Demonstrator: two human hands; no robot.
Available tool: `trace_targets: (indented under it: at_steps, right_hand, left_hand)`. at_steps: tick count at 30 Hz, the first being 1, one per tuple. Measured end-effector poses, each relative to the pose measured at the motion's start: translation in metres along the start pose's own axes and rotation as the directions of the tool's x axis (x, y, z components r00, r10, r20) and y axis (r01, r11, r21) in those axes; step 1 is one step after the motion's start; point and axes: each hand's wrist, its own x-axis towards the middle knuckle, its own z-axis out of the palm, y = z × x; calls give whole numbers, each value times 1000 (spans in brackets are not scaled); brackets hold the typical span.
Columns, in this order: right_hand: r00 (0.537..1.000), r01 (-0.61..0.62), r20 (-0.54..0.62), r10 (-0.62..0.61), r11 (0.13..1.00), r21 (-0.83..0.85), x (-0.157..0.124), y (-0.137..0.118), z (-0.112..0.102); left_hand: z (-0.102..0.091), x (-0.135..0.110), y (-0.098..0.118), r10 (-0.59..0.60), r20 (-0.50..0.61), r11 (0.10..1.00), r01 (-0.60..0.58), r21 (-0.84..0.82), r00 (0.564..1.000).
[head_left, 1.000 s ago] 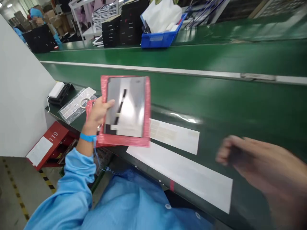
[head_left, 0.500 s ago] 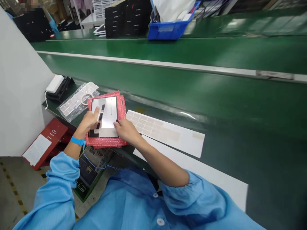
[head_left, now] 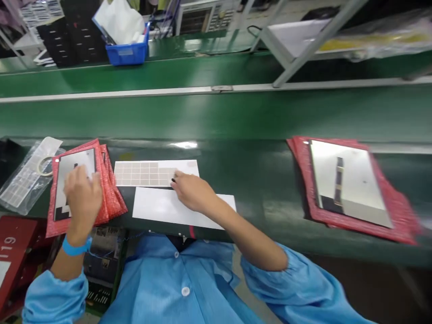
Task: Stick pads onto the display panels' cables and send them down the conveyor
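Observation:
At the left lies a flat display panel [head_left: 86, 158], silver-backed with black parts, on red bubble-wrap bags [head_left: 107, 180]. My left hand [head_left: 83, 193], a blue band on its wrist, is over this panel, fingers loosely bent and thumb apart, slightly blurred. Whether the fingertips touch the panel is hidden. My right hand [head_left: 191, 189] is closed in a pinch on a small black object [head_left: 173, 180], too small to name, at the right part of a sheet of beige labels [head_left: 140, 173]. Below this sheet lies a plain white sheet [head_left: 155, 204].
Another silver panel [head_left: 356, 180] lies on red bubble wrap at the right. A tape roll [head_left: 43, 166] rests on a bagged label sheet [head_left: 22, 184] at far left. Behind are a blue bin [head_left: 126, 54] and a metal frame [head_left: 303, 51]. A red box [head_left: 16, 252] stands below left.
My view has turned right, bringing the second panel into sight. My right hand has left the left panel and moved to the label sheet. My left hand has lifted its thumb from the panel's edge.

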Motion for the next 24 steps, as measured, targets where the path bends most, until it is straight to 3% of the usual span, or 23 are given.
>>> trace_targets:
  at_steps: [1,3,6,10,12,15,17,20,22,24]
  right_hand:
    - [1000,-23,-6,23,999,-24,-9,18,-3]
    - [999,-41,-24,40,998,-46,-22,44,-7]
    - [997,-22,-78,21,1000,-16,-34,65,-9]
    - [959,-1,-281,25,996,87,-46,88,-15]
    - [899,8,-432,70,984,178,-47,102,-18]
    - [767,135,-616,177,895,426,-35,117,-21]
    - [718,214,-650,248,810,546,-23,119,-25]
    - [641,255,-688,341,750,610,-7,115,-40]
    - [581,285,-714,390,724,628,-2,114,-51]
    - [561,317,-710,426,682,659,-1,115,-60]
  left_hand:
    - [16,-9,23,154,32,988,-153,-21,988]
    - [51,-27,72,396,136,918,-387,-89,908]
    - [91,-47,128,558,256,830,-542,-136,790]
    - [97,-47,152,584,338,798,-598,-73,738]
    - [92,-34,155,563,361,804,-594,-29,744]
    - [98,-11,174,522,364,823,-568,24,771]
    - [111,-1,198,540,373,812,-584,7,754]
    - [129,0,240,621,385,762,-641,-94,682]
    - [132,-1,261,658,385,739,-653,-165,647]
    - [126,0,268,662,377,743,-631,-222,647]
